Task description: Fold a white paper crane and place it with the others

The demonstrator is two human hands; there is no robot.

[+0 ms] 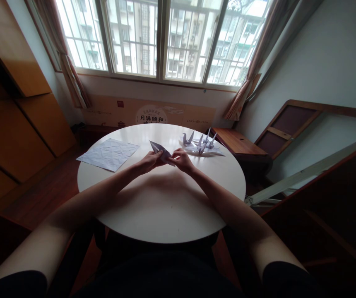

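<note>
A partly folded piece of grey-white paper [161, 151] with a pointed upper end is held up over the middle of the round white table [165, 207]. My left hand [151, 161] grips its left side, the thumb lying along the near face. At its lower right part, my right hand [181, 160] pinches the paper between thumb and fingers. Several folded paper cranes [201, 145] stand together just beyond my right hand. Left of my hands lies a creased sheet of paper [109, 154], spread flat near the table's edge.
A low wooden cabinet [238, 142] stands behind the table's right side. A wooden-framed panel [292, 124] leans by the right wall, with a dark folded board [330, 207] nearer me. Wooden cupboards [7, 136] line the left, and a barred window [162, 41] is ahead.
</note>
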